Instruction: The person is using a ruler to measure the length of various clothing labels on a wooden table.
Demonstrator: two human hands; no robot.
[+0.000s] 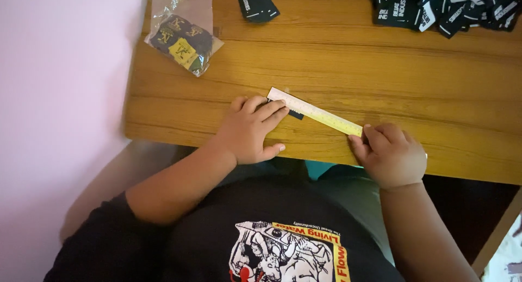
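Note:
A pale ruler (315, 112) lies slanted on the wooden table (380, 81) near its front edge. My left hand (250, 131) rests flat on the table, its fingers pressing down near the ruler's far end and covering most of a small black fabric label (296, 114) that peeks out under the ruler. My right hand (390, 154) pinches the ruler's near end with its fingertips at the table's front edge.
A clear plastic bag (184, 35) of dark and yellow labels lies at the table's back left. One black label (256, 3) sits at the back middle, and a heap of black labels (446, 7) fills the back right. A pink wall (60, 97) stands left.

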